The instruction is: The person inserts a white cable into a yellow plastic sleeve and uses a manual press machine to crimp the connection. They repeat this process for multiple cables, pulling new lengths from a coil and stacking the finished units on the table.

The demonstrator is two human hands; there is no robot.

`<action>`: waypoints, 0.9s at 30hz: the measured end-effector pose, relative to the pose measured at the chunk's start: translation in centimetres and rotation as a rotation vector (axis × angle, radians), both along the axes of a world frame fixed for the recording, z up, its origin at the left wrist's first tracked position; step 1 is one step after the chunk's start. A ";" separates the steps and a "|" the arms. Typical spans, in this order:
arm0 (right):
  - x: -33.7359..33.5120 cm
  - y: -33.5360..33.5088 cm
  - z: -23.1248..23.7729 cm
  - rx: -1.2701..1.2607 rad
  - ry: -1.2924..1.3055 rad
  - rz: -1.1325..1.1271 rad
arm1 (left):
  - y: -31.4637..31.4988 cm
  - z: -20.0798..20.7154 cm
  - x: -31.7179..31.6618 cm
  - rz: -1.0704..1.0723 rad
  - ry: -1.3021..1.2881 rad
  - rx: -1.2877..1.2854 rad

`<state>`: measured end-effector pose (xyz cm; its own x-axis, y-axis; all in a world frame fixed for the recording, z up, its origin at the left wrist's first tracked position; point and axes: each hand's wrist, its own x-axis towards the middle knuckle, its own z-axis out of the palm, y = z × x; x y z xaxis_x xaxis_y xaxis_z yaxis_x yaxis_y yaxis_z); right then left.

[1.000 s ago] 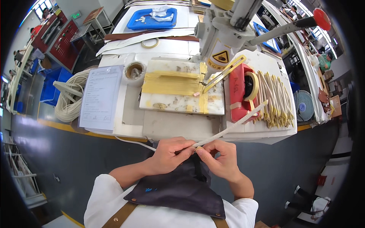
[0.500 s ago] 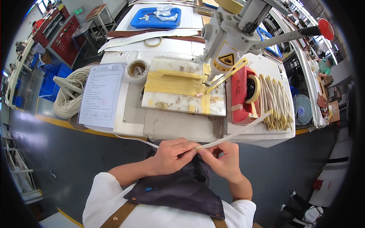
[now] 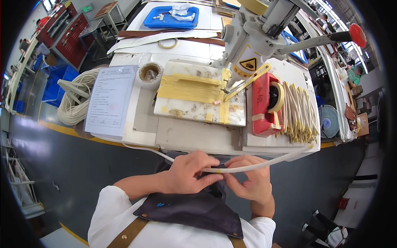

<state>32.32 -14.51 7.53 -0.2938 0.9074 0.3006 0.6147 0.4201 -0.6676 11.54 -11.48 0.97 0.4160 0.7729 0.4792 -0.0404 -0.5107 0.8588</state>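
A white cord (image 3: pixel 264 163) runs across in front of me below the table's front edge, with a patch of yellow tape on it between my hands. My left hand (image 3: pixel 188 172) is closed round the cord, its thumb below and index finger above. Close beside it, my right hand (image 3: pixel 250 180) has its fingers and thumb bent about the same cord. To the right the cord's yellow-tipped end sticks out by the table corner. Leftward it passes behind my left hand and up along the table edge.
A lever press (image 3: pixel 248 49) with a red knob stands over a yellow-taped white board (image 3: pixel 194 113). Right of it are a red tape dispenser (image 3: pixel 260 103) and a row of yellow-tipped cords (image 3: pixel 295 111). A printed sheet (image 3: pixel 109 103) and a cord coil (image 3: pixel 74 103) lie left.
My hands have loosened and parted slightly, the right one shifting right. The cord's free end has moved right and down, and the yellow-taped patch on it now shows.
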 end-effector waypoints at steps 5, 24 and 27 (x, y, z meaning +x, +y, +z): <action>0.3 0.3 -1.0 0.104 -0.009 -0.030 | -0.3 0.4 0.2 0.092 0.125 0.330; 0.8 -0.3 -8.3 -0.213 0.822 0.286 | 0.1 -0.9 -0.1 -1.018 -0.230 -1.499; -1.2 -0.2 -5.8 -0.322 1.048 0.014 | -0.3 0.1 -0.1 -0.664 -0.017 -0.951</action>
